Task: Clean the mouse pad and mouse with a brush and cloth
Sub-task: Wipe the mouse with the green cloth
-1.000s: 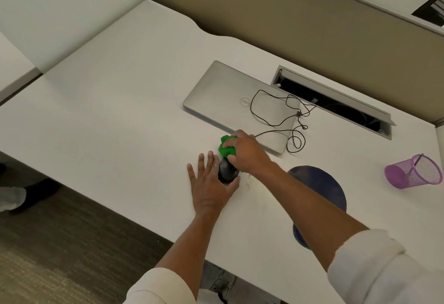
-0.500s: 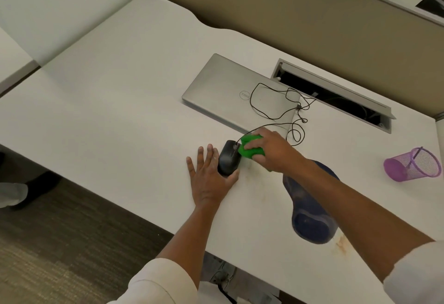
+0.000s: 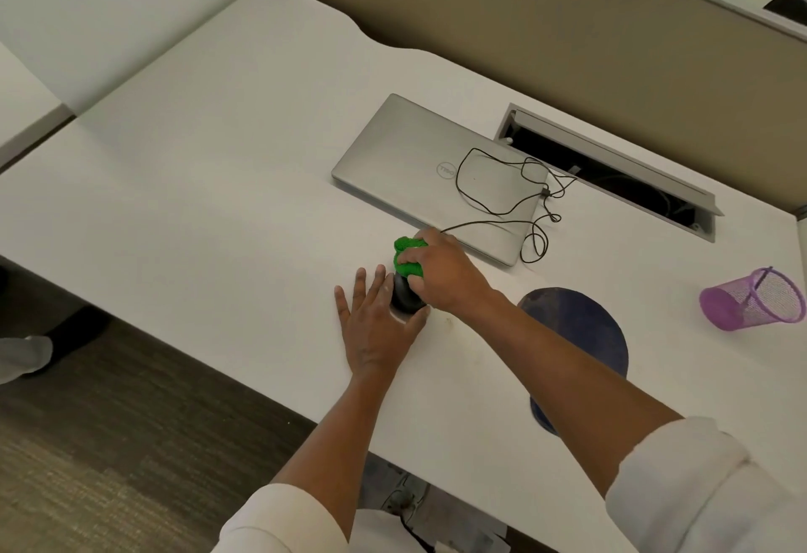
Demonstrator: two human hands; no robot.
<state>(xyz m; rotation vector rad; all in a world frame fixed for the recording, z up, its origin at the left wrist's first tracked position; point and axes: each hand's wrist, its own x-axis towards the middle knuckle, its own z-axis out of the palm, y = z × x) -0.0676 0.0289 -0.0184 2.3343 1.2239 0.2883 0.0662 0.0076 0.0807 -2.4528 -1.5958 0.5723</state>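
Near frame centre I see the right hand (image 3: pixel 441 275), fingers curled around the green cloth (image 3: pixel 406 257), pressing it on the black mouse (image 3: pixel 404 301). My view shows the left hand (image 3: pixel 377 325) flat, fingers spread, touching the mouse's left side. The mouse pad (image 3: pixel 581 325) lies lower right on the desk (image 3: pixel 196 185).

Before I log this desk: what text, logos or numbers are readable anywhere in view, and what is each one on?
"DELL": round logo on the lid of the closed laptop, seen upside down from this view.
Mouse: mostly covered by the cloth and both hands; no marking shows.
Mouse pad and purple cup: no text shows.
Nothing else readable.
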